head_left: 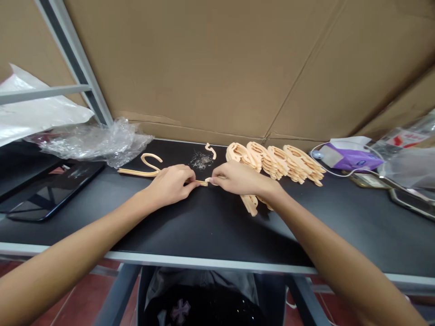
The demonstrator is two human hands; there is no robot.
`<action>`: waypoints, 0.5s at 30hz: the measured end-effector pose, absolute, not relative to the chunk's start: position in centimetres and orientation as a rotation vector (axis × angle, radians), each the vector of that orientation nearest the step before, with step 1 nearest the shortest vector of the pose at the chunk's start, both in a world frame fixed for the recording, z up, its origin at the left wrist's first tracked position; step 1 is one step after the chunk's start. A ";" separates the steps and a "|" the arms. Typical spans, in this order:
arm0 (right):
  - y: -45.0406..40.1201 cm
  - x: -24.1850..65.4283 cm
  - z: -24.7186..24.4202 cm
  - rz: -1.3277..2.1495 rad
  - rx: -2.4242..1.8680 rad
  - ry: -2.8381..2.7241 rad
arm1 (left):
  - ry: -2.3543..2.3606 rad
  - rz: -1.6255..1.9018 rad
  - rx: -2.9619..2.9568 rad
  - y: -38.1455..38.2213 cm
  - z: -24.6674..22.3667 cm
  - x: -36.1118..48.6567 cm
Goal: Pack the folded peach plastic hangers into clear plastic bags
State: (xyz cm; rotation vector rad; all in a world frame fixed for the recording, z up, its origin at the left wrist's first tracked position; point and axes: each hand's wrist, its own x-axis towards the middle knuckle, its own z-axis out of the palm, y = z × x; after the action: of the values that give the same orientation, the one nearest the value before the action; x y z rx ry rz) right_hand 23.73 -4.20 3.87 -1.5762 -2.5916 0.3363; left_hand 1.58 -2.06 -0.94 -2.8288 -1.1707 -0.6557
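A peach-coloured hanger (pixel 136 172) with a curved hook lies across the black table. My left hand (pixel 173 183) is closed around its middle, thumb and fingers pinching the bar near the right end. At that right end, my right hand (pixel 234 176) pinches a small pale piece (pixel 211 180) against the tip; the fingers hide most of it. Just beyond the hands lies a loose curved peach piece (pixel 211 151) beside a scatter of small clear bits (pixel 201 160). Several stacked peach hanger parts (pixel 272 158) stand behind my right hand, and more parts (pixel 249 204) lie under its wrist.
To the left, crumpled clear plastic (pixel 98 140) and a dark glossy device (pixel 54 190) lie on the table (pixel 210 231). A purple tissue pack (pixel 353 156), a white cable (pixel 340 174) and a phone (pixel 413 201) are at the right. Cardboard (pixel 204 68) walls the back.
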 end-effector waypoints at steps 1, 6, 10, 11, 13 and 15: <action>-4.2 23.7 3.8 0.333 -1.589 -2.594 | -1.172 -0.656 -2.836 -2.0 -1.0 1.6; -4.0 23.5 3.3 0.306 -1.582 -2.605 | -1.136 -0.710 -2.902 -1.7 -1.1 1.7; -3.9 23.2 3.2 0.303 -1.590 -2.603 | -1.106 -0.760 -2.944 -1.5 -1.4 1.7; -3.8 23.1 3.2 0.308 -1.590 -2.609 | -1.094 -0.769 -2.949 -1.5 -1.5 1.7; -3.8 23.0 3.2 0.321 -1.587 -2.621 | -1.062 -0.788 -2.956 -1.5 -1.6 1.7; -3.8 23.0 3.2 0.336 -1.582 -2.620 | -1.032 -0.802 -2.964 -1.5 -1.7 1.8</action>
State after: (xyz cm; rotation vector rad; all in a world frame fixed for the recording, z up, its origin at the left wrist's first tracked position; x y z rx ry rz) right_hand 22.96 -3.78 3.21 -1.5822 -2.6202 0.3359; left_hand 1.75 -1.53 -1.69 -2.9645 -1.0321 -0.8020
